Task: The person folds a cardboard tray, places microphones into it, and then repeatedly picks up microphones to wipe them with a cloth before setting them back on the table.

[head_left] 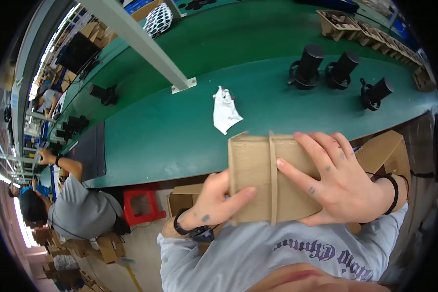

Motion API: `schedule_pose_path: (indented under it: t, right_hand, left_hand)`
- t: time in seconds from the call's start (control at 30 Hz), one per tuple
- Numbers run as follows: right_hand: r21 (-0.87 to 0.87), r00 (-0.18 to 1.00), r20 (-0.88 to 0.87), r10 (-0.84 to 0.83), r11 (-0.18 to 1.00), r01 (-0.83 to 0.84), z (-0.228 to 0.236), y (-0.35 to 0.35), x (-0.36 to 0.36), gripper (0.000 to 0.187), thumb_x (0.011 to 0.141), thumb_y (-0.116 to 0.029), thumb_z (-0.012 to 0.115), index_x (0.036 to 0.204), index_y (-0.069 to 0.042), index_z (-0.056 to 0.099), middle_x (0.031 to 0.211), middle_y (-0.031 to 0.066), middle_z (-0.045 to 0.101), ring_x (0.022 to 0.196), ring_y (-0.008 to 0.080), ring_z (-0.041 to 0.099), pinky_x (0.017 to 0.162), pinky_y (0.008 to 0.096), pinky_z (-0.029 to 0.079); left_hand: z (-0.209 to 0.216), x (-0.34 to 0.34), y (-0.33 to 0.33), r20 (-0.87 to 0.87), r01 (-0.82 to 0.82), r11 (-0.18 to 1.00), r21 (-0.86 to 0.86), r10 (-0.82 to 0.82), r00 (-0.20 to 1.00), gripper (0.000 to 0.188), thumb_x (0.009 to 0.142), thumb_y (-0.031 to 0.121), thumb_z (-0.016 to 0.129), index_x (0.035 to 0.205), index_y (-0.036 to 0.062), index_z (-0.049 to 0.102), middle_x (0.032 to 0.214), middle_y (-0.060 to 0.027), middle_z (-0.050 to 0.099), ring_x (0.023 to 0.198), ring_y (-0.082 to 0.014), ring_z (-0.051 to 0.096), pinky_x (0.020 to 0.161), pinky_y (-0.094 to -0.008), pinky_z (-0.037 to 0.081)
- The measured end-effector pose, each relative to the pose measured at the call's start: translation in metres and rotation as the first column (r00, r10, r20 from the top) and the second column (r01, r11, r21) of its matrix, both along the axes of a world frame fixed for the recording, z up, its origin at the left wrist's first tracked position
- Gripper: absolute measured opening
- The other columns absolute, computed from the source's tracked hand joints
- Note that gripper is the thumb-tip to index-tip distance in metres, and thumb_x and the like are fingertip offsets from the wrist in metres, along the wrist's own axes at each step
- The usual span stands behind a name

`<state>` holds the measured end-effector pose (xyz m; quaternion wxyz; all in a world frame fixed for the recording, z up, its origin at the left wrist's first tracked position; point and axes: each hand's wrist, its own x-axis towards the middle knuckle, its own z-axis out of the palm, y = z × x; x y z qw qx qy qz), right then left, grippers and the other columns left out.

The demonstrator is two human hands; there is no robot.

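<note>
In front of my chest I hold a brown moulded-pulp box with a raised ridge running across its middle. My left hand grips the box's left end, with the thumb lying on the face toward me. Over the right part my right hand is spread, its fingers across the top edge and its index finger beside the ridge. What the box may contain is hidden. Beyond it, on the green table, lies a crumpled white bag.
Black cylindrical devices with ring mounts stand at the back right, near a row of pulp trays. A grey metal post rises from the table. At left are a dark mat, a red stool and a co-worker.
</note>
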<state>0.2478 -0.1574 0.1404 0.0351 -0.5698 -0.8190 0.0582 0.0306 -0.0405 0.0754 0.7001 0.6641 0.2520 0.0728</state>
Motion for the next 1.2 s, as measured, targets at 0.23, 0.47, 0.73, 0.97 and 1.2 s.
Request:
schedule_pose_path:
  t: [0.23, 0.47, 0.73, 0.97, 1.2]
  right_hand:
    - [0.134, 0.995, -0.097, -0.011, 0.991, 0.024, 0.009, 0.005, 0.007, 0.097, 0.046, -0.045, 0.078, 0.13, -0.006, 0.049, 0.132, 0.0283, 0.035, 0.113, 0.0424, 0.041, 0.09, 0.053, 0.035]
    - [0.144, 0.666, -0.746, 0.008, 0.978, 0.149, -0.105, -0.005, 0.06, 0.128, 0.05, -0.038, 0.088, 0.148, -0.01, 0.01, 0.143, 0.0259, 0.024, 0.132, 0.0426, 0.028, 0.108, 0.0532, 0.022]
    - [-0.114, 0.583, -0.734, -0.349, 0.909, 0.401, -0.177, -0.016, 0.101, 0.103, 0.059, -0.01, 0.066, 0.148, -0.011, 0.014, 0.152, 0.0194, 0.012, 0.141, 0.0338, 0.016, 0.112, 0.0414, 0.018]
    - [0.002, 0.636, -0.713, -0.296, 0.906, 0.423, -0.083, 0.0, 0.152, 0.052, 0.073, -0.014, 0.059, 0.124, -0.003, 0.055, 0.123, 0.0141, 0.057, 0.122, 0.0276, 0.048, 0.104, 0.0381, 0.034]
    - [0.319, 0.833, -0.53, -0.156, 0.874, 0.367, -0.061, 0.047, 0.16, 0.042, 0.073, -0.004, 0.064, 0.115, -0.004, 0.06, 0.114, 0.0115, 0.06, 0.108, 0.0286, 0.056, 0.092, 0.0364, 0.045]
  left_hand:
    - [0.015, -0.032, -0.006, 0.323, -0.481, 0.856, 0.19, 0.408, 0.854, 0.032, 0.086, 0.014, 0.06, 0.11, -0.0063, 0.056, 0.1, -0.0122, 0.065, 0.089, -0.0175, 0.062, 0.076, -0.0311, 0.049]
    - [0.0, -0.022, 0.022, 0.142, -0.483, 0.33, 0.811, 0.69, 0.71, 0.025, 0.082, 0.015, 0.06, 0.098, -0.0046, 0.058, 0.071, -0.0165, 0.065, 0.058, -0.0301, 0.064, 0.058, -0.0365, 0.05]
    - [-0.071, -0.009, 0.089, -0.256, -0.066, 0.363, 0.929, 0.763, 0.593, 0.028, 0.082, 0.029, 0.058, 0.096, 0.005, 0.063, 0.068, -0.0199, 0.061, 0.071, -0.0411, 0.059, 0.066, -0.0455, 0.047]
    - [-0.061, 0.005, 0.071, 0.064, -0.28, 0.182, 0.943, 0.725, 0.686, 0.035, 0.082, 0.027, 0.066, 0.107, 0.0037, 0.06, 0.105, -0.0167, 0.06, 0.099, -0.0331, 0.056, 0.083, -0.0414, 0.044]
    - [-0.072, 0.045, 0.023, -0.077, 0.084, 0.16, 0.984, -0.05, 0.996, 0.046, 0.072, 0.02, 0.072, 0.117, 0.0154, 0.062, 0.107, -0.0062, 0.058, 0.106, -0.0248, 0.053, 0.097, -0.0427, 0.039]
